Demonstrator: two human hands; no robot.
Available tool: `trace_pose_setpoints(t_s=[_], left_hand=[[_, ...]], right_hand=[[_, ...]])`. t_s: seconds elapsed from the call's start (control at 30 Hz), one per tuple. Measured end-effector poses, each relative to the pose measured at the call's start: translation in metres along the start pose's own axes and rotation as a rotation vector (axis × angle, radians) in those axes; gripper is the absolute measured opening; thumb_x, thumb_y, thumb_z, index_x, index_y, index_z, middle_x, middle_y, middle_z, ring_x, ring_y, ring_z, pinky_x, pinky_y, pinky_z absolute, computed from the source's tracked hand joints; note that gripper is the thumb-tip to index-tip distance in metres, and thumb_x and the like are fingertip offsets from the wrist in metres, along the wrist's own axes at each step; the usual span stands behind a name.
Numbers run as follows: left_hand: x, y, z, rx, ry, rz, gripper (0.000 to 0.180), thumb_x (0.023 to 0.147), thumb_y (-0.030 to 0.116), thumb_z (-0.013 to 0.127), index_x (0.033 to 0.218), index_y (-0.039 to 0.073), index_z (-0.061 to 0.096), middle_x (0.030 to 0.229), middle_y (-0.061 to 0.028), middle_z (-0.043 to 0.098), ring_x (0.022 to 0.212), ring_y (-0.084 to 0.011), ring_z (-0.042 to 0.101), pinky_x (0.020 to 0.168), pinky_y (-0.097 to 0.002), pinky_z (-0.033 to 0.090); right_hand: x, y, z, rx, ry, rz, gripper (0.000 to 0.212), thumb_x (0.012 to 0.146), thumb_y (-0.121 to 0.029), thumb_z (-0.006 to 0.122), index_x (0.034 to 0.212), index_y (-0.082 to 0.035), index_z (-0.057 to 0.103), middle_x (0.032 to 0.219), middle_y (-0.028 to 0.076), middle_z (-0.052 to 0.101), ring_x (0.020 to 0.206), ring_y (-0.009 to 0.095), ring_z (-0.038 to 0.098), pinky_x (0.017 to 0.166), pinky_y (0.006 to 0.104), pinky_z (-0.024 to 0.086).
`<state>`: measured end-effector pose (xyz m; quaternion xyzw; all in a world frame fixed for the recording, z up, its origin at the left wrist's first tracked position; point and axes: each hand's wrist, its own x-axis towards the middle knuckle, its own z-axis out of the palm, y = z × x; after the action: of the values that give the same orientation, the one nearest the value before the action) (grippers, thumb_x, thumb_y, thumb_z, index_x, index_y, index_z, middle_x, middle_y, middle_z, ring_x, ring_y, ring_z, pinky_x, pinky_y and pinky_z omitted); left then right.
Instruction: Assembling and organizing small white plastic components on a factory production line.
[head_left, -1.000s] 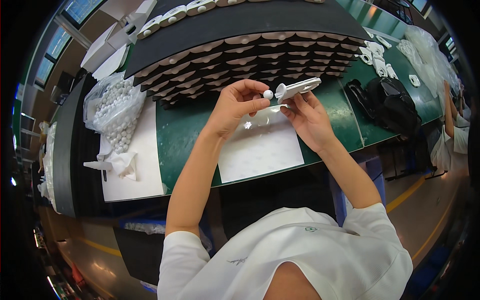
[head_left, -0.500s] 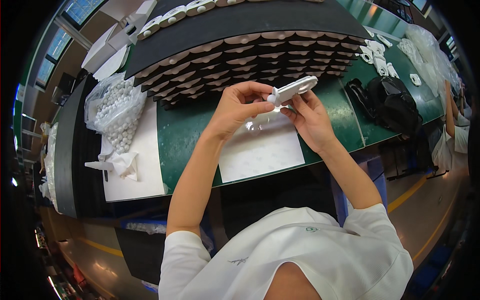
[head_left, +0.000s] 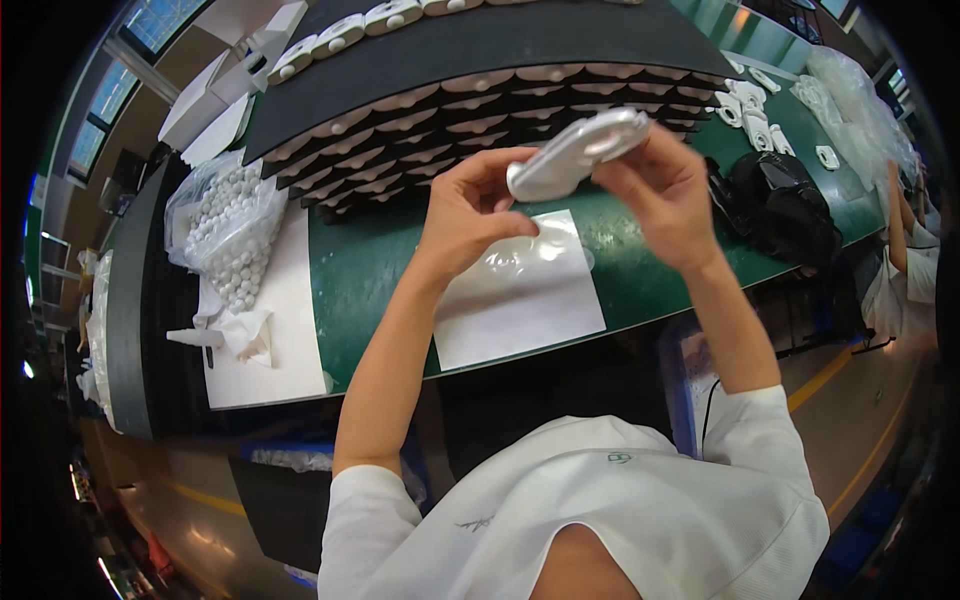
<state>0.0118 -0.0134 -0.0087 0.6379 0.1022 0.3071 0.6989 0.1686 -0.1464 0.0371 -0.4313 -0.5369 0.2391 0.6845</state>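
A white plastic part (head_left: pixel 560 165), long and flat with an oval hole at one end, is held up above the table. My right hand (head_left: pixel 672 195) grips it by the holed end, thumb on the near side. Its rounded other end points to my left hand (head_left: pixel 465 210), whose thumb stands away from the part. The left fingertips are partly hidden behind that end, and I cannot tell whether they touch it. Below lies a white sheet (head_left: pixel 520 320) with a clear plastic film (head_left: pixel 510 262) on it.
Behind my hands rises a stack of black boards (head_left: pixel 500 50) with rows of white parts between them. A clear bag of white balls (head_left: pixel 235 215) lies at left beside crumpled tissue (head_left: pixel 245 340). At right are a black bag (head_left: pixel 785 205) and loose white parts (head_left: pixel 755 115).
The white part has turned and moved slightly left, showing its broad face. My right hand has shifted up and right around the holed end. My left thumb has come away from the part.
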Motion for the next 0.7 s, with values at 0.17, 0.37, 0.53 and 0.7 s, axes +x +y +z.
trace_pose_setpoints(t_s=[0.17, 0.37, 0.53, 0.7], left_hand=[[0.002, 0.005, -0.004, -0.064, -0.019, -0.021, 0.04, 0.076, 0.002, 0.065, 0.116, 0.002, 0.06, 0.079, 0.0007, 0.058, 0.065, -0.0044, 0.048, 0.055, -0.0177, 0.038], [0.003, 0.0, -0.002, -0.046, -0.002, -0.061, 0.029, 0.091, 0.019, 0.059, 0.112, 0.0, 0.06, 0.078, -0.0009, 0.059, 0.059, -0.0037, 0.045, 0.054, -0.018, 0.039], [0.004, -0.001, -0.003, 0.011, -0.016, -0.053, 0.033, 0.097, 0.026, 0.05, 0.114, -0.001, 0.059, 0.078, -0.0017, 0.059, 0.061, -0.0047, 0.046, 0.052, -0.0186, 0.039], [0.004, 0.0, -0.002, -0.048, 0.004, -0.073, 0.03, 0.094, 0.026, 0.055, 0.11, 0.001, 0.061, 0.075, -0.0003, 0.058, 0.058, -0.0035, 0.046, 0.052, -0.0185, 0.039]], right_hand=[[0.086, -0.04, -0.061, -0.412, 0.192, -0.343, 0.026, 0.089, -0.009, 0.06, 0.113, -0.001, 0.058, 0.097, 0.007, 0.065, 0.088, 0.01, 0.061, 0.075, 0.0239, 0.048], [0.201, -0.006, -0.185, -0.902, 0.323, -0.15, 0.032, 0.088, -0.016, 0.059, 0.115, 0.0, 0.058, 0.09, 0.007, 0.065, 0.08, 0.011, 0.06, 0.069, 0.0243, 0.048], [0.229, 0.035, -0.223, -0.924, 0.321, 0.199, 0.021, 0.081, -0.019, 0.062, 0.091, -0.003, 0.071, 0.075, 0.006, 0.065, 0.068, 0.015, 0.059, 0.06, 0.0281, 0.047], [0.228, 0.029, -0.207, -0.908, 0.235, 0.371, 0.013, 0.076, -0.015, 0.063, 0.079, -0.005, 0.071, 0.067, 0.002, 0.059, 0.06, 0.012, 0.052, 0.052, 0.0281, 0.042]])
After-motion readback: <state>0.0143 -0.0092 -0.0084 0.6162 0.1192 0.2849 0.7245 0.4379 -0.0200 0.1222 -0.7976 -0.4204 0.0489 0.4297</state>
